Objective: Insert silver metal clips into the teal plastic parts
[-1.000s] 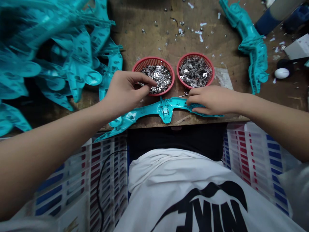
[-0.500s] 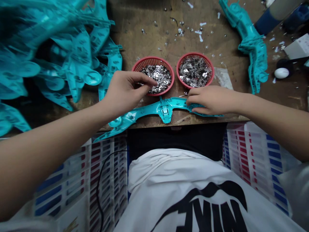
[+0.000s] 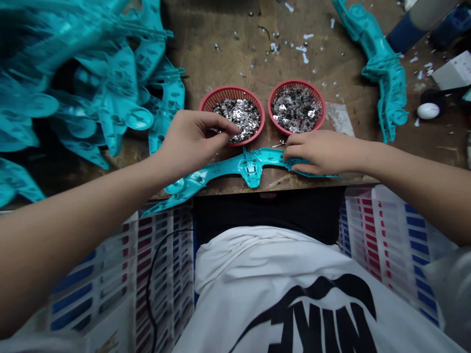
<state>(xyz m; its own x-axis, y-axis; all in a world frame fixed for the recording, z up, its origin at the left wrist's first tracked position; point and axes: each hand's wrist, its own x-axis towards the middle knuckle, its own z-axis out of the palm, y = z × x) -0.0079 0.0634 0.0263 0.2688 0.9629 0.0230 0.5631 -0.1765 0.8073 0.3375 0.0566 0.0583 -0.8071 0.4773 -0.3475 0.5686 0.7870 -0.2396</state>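
Observation:
A long turquoise plastic part [image 3: 224, 169] lies along the front edge of the table, its left end jutting past the edge. My right hand [image 3: 312, 151] grips its right end, fingers curled over it. My left hand [image 3: 195, 139] reaches over the rim of a red basket [image 3: 211, 100] heaped with small shiny metal pieces [image 3: 241, 115]. Its thumb and index finger are drawn close together at the pieces; whatever lies between the fingertips is too small to make out. A second red basket [image 3: 274, 90] to the right holds more metal pieces [image 3: 296, 110].
Many turquoise parts [image 3: 114, 83] are piled at the left. Another turquoise part [image 3: 384, 66] lies at the right, near a white box [image 3: 454, 71] and a blue-and-grey cylinder [image 3: 410, 34]. Small metal bits are scattered across the table [image 3: 206, 63]. Plastic crates [image 3: 382, 230] flank my lap.
The fingertips of my left hand have dipped slightly lower at the metal pieces. My right hand stays where it was on the turquoise part.

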